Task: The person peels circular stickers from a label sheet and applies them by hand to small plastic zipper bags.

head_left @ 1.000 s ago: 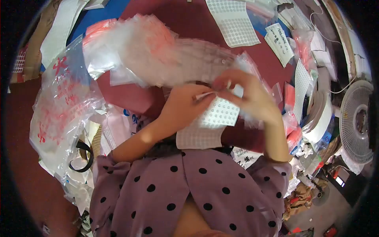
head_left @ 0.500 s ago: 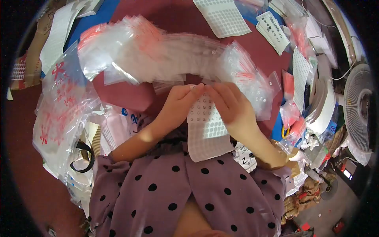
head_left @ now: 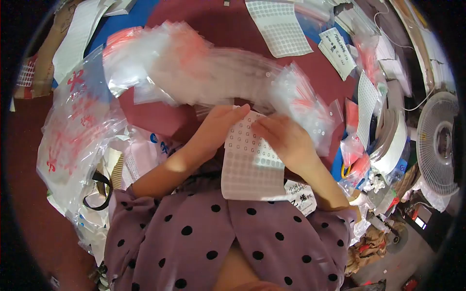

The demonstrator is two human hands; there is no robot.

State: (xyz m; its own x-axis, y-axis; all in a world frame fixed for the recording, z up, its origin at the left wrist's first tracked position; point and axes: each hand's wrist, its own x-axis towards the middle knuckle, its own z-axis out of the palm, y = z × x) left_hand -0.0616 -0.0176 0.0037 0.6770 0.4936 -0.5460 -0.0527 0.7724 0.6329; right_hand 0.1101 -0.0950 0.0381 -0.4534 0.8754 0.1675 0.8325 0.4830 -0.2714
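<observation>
A white sheet of round stickers, with rows printed with the letter G in its upper half, hangs in front of my chest. My left hand pinches its top edge between thumb and fingers. Bent over the sheet's upper right part is my right hand, fingertips closed together against the stickers; anything between them is too small to make out. Just beyond both hands lies a long fanned row of clear zip bags with red edges. Some bags at its right end carry small round marks.
A second sticker sheet lies on the dark red table at the back. A large clear plastic bag with red print is at left. Handwritten labels, stacked sheets and a fan are at right.
My right hand has moved from the sheet's top edge down onto its printed stickers. The sheet has turned flatter toward me and shows more of its face; my left hand still grips the top.
</observation>
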